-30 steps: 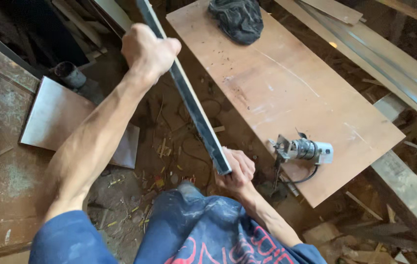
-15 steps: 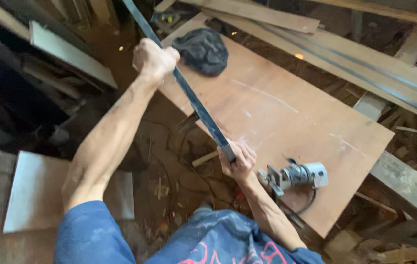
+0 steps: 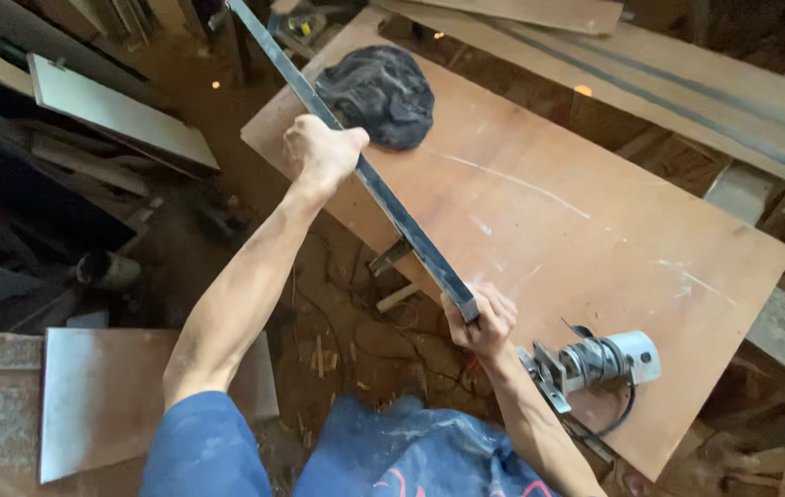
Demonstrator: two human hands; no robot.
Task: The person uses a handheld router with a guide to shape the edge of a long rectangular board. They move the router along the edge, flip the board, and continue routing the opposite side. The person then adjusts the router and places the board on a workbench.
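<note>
- Metal straightedge bar [image 3: 383,198]: long, dark, flat; both hands hold it above the near-left edge of the plywood sheet [image 3: 595,267].
- Long axis runs diagonally, from upper left, where it leaves the view, down to its near end at the right hand.
- Left hand [image 3: 319,152]: fingers curled into a closed fist around the bar partway along it, arm stretched out.
- Right hand [image 3: 480,317]: fingers wrapped around the bar's near end, close to the body; thumb position is hard to tell.
- Key relation: the bar lies roughly along the sheet's left edge, not across it. Right hand is at the near end; left hand is farther along, close to the black cloth bundle [image 3: 379,92].
- Whether the bar touches the sheet or floats just above it, I cannot tell.
- Compact electric trimmer [image 3: 595,364] lies on its side on the sheet, just right of the right hand, untouched, cord trailing off the near edge.
- Cloth bundle sits on the sheet's far-left corner, right of the bar.
</note>
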